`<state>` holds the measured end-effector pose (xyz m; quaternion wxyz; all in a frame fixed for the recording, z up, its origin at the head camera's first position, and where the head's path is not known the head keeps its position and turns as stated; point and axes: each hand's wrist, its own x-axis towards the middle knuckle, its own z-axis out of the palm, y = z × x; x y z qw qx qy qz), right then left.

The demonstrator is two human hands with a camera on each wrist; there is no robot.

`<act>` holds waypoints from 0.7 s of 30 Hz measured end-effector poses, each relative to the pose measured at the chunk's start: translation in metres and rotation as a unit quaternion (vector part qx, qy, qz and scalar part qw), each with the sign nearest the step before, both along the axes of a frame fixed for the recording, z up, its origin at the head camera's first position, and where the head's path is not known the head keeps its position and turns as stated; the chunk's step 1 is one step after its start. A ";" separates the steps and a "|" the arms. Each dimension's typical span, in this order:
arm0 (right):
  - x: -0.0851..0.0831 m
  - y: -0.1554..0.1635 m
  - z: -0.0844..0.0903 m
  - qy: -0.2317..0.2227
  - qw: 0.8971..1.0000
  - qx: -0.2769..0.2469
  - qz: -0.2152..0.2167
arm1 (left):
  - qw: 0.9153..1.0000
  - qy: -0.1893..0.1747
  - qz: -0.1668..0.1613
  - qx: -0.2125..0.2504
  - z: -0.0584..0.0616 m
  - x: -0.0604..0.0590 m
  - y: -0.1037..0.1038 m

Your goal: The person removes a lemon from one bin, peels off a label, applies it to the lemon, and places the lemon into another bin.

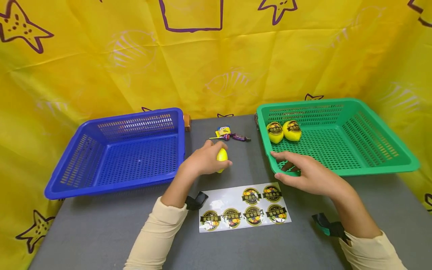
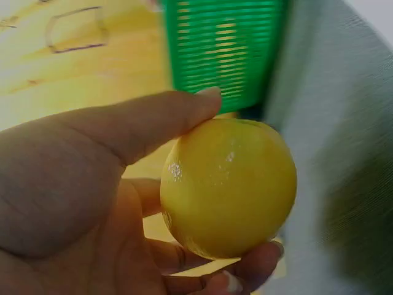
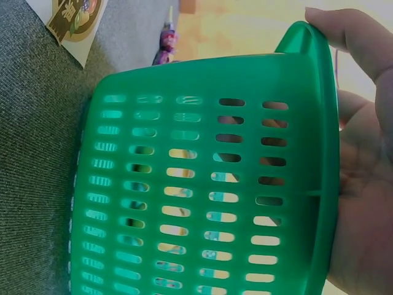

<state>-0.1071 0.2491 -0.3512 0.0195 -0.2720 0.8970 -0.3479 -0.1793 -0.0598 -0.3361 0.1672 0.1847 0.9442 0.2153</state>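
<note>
In my left hand (image 1: 206, 158) I grip a yellow lemon (image 1: 221, 159) above the grey table, between the baskets. The left wrist view shows this lemon (image 2: 230, 187) close up, with the thumb on top and the fingertips beneath. My right hand (image 1: 308, 173) holds the near left corner of a green basket (image 1: 371, 172), with the thumb at the corner and other fingers inside the rim. Two yellow lemons with round black and gold stickers, a left one (image 1: 275, 133) and a right one (image 1: 292, 131), lie in that basket's left end.
On the left stands a blue basket (image 1: 135, 182). A white sheet (image 1: 221, 198) bearing several round stickers lies in front of my hands. Wrapped candies (image 1: 224, 132) and a small brown box (image 1: 187, 123) sit at the back, near the yellow cloth (image 1: 216, 56).
</note>
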 end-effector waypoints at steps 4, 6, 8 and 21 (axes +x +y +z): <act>0.000 0.000 0.000 0.007 1.000 -0.002 0.001 | 1.000 -0.022 -0.001 -0.021 -0.024 -0.010 0.014; 0.000 -0.001 0.000 0.011 1.000 -0.004 0.001 | 0.999 -0.018 0.013 -0.026 -0.032 -0.010 0.017; 0.000 -0.002 -0.001 0.015 1.000 -0.004 0.000 | 0.999 -0.009 0.026 -0.027 -0.036 -0.009 0.018; -0.001 -0.003 -0.003 0.023 1.000 -0.005 -0.004 | 0.999 0.011 0.019 -0.041 -0.034 -0.004 0.007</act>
